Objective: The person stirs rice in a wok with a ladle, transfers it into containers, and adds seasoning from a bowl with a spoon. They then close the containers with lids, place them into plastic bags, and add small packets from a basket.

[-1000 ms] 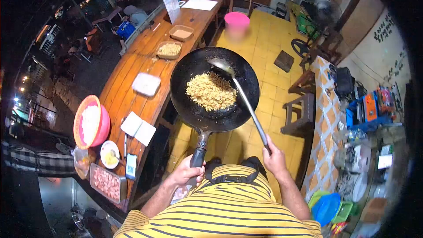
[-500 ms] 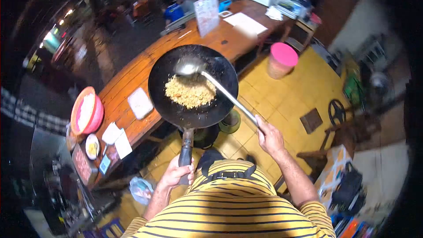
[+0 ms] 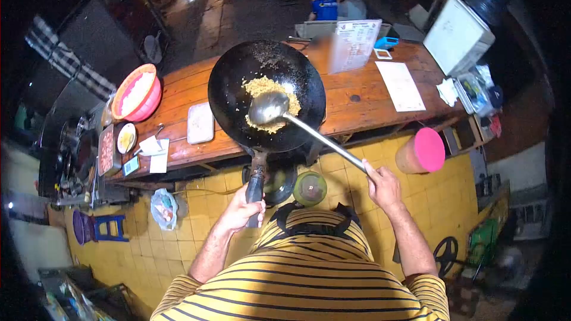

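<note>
A black wok (image 3: 229, 116) is in front of me, its dark handle pointing back toward my body. My left hand (image 3: 242, 209) is closed round that handle. Crumbly golden fried rice (image 3: 262, 86) is gathered in the middle of the wok. My right hand (image 3: 383, 184) grips the long metal handle of a ladle (image 3: 270, 109). The ladle's bowl rests over the rice and hides part of it.
Behind the wok runs a wooden table (image 3: 351, 107). On its left are a pink bowl of white rice (image 3: 156, 98), a lidded box (image 3: 201, 123) and a tray of meat (image 3: 108, 151). A menu stand (image 3: 354, 44) is right of the wok. A pink-lidded bucket (image 3: 429, 150) stands on the floor.
My view has turned, so the table lies more level across it. The ladle's bowl has come down from the wok's far side onto the rice. Both hands keep their grips.
</note>
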`<state>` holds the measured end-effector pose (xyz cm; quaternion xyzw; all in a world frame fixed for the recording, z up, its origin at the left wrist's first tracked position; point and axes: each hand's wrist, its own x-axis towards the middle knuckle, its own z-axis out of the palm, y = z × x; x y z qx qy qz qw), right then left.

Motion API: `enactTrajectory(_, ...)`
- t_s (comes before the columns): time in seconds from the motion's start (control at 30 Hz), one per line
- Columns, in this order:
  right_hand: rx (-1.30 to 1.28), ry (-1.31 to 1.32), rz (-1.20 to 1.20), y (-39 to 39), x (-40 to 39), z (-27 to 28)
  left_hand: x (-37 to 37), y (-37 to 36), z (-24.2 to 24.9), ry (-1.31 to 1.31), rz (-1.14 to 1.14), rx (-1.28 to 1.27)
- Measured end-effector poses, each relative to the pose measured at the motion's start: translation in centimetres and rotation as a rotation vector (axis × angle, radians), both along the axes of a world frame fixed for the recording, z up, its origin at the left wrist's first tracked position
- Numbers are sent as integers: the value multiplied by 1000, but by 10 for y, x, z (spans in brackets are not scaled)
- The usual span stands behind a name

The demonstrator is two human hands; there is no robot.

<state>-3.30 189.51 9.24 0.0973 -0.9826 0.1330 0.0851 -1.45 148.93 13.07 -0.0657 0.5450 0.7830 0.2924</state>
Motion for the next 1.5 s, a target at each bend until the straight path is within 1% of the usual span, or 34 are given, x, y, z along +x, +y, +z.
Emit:
enactTrajectory(0.03, -5, -2, 25, 1, -18, 1, -3, 12, 1, 5, 24, -55)
enactTrajectory(0.1, -245, 134, 58, -9, -54, -4, -6, 36, -4, 31, 74, -36)
enactTrajectory(0.13, -261, 84, 51, -11, -74, -15, -8, 49, -5, 40, 96, -90)
enactTrajectory(0.17, -168, 13, 45, -9, -91, -22, -8, 62, -7, 45, 121, -144)
enactTrajectory(0.23, -207, 73, 177, 15, -119, -53, -11, 86, -10, 59, 160, -174)
enactTrajectory(0.27, -178, 51, 229, 32, -127, -62, -15, 100, -11, 65, 189, -179)
enactTrajectory(0.33, -114, -14, 297, 73, -129, -68, -24, 129, -10, 57, 242, -198)
enactTrajectory(0.43, -67, -37, 369, 121, -149, -46, -33, 167, -11, 38, 347, -235)
enactTrajectory(0.47, -146, -11, 416, 132, -162, -37, -35, 179, -13, 35, 389, -249)
enactTrajectory(0.5, -137, -10, 407, 136, -173, -37, -36, 188, -17, 27, 404, -251)
enactTrajectory(0.57, -244, 19, 417, 124, -191, -38, -37, 202, -25, 61, 440, -356)
enactTrajectory(0.6, -244, 11, 430, 119, -201, -39, -39, 212, -20, 54, 445, -376)
enactTrajectory(0.67, -429, 37, 480, 112, -216, -50, -41, 227, -18, 31, 478, -396)
enactTrajectory(0.7, -431, 31, 493, 118, -218, -55, -43, 232, -16, 15, 495, -419)
enactTrajectory(0.77, -391, -125, 491, 138, -216, -65, -47, 239, -9, -5, 513, -434)
enactTrajectory(0.83, -366, -121, 517, 162, -209, -79, -48, 244, -7, 17, 537, -420)
enactTrajectory(0.87, -337, -111, 532, 168, -206, -78, -50, 247, -5, -2, 555, -469)
enactTrajectory(0.9, -333, -118, 536, 175, -206, -77, -51, 248, -7, -8, 559, -465)
enactTrajectory(0.97, -226, -135, 483, 186, -203, -71, -53, 244, -12, 27, 544, -577)
enactTrajectory(1.0, -229, -137, 481, 188, -203, -72, -54, 244, -13, 38, 576, -583)
enactTrajectory(1.07, -126, -99, 453, 195, -202, -74, -56, 243, -14, 28, 590, -611)
enactTrajectory(1.1, -127, -98, 448, 197, -202, -74, -58, 243, -13, 19, 608, -637)
enactTrajectory(1.17, -67, -102, 413, 203, -200, -73, -58, 240, -13, 26, 599, -642)
enactTrajectory(1.3, -58, -84, 408, 213, -200, -72, -56, 237, -19, 7, 616, -728)
enactTrajectory(1.37, 23, -92, 384, 221, -200, -69, -55, 239, -15, -1, 616, -759)
enactTrajectory(1.5, 15, -71, 398, 231, -200, -55, -53, 239, -19, -22, 609, -811)
